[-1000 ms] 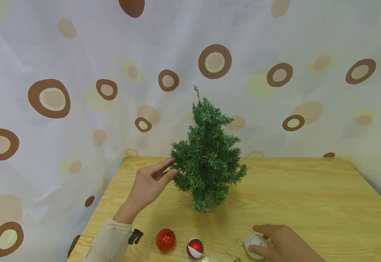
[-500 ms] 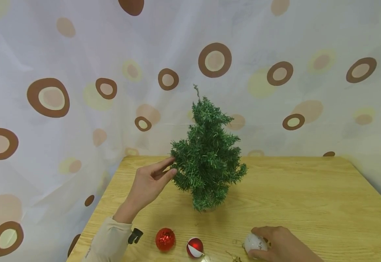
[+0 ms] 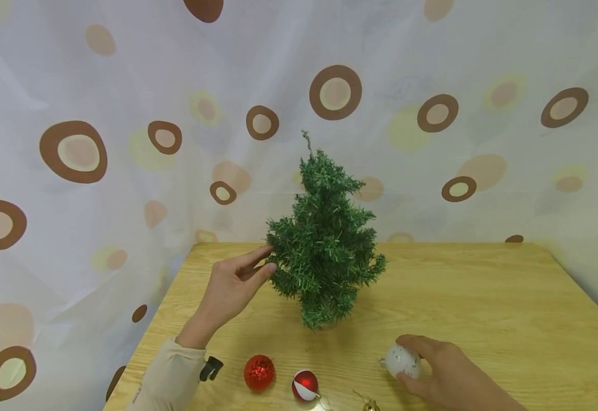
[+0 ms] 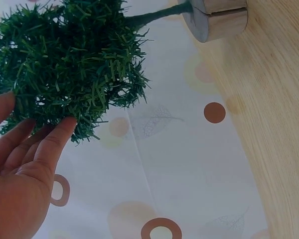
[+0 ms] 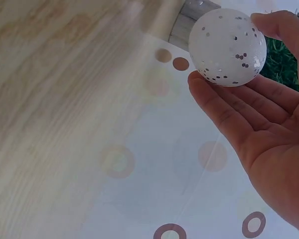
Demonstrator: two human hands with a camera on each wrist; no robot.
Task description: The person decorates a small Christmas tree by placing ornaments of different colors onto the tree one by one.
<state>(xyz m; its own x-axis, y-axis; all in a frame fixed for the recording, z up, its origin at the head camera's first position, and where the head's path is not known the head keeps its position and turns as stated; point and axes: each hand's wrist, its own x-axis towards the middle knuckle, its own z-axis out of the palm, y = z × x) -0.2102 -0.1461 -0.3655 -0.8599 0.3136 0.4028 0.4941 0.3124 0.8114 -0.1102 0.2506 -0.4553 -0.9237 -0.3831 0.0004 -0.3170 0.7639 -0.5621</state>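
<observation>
A small green artificial Christmas tree (image 3: 330, 240) stands upright on the table. My left hand (image 3: 234, 285) is at its left side, fingertips and thumb against the lower branches; in the left wrist view those fingers (image 4: 55, 142) are fairly straight along the foliage. Between thumb and fingers my right hand (image 3: 448, 368) pinches a white Christmas ball (image 3: 401, 362) with silvery specks, close over the table's front right. The right wrist view has this ball (image 5: 227, 47) at the fingertips, and part of its far side is hidden by them. The tree's round wooden base (image 4: 224, 20) shows in the left wrist view.
In front of the tree lie a glittery red ball (image 3: 259, 373), a red-and-white ball (image 3: 306, 385) and a gold ornament (image 3: 370, 405) cut off by the frame. A patterned curtain (image 3: 401, 63) hangs behind the wood-look table (image 3: 484, 297).
My right hand has taken hold of the white ball and raised it slightly, turning its cap leftward. The left hand stays at the branches.
</observation>
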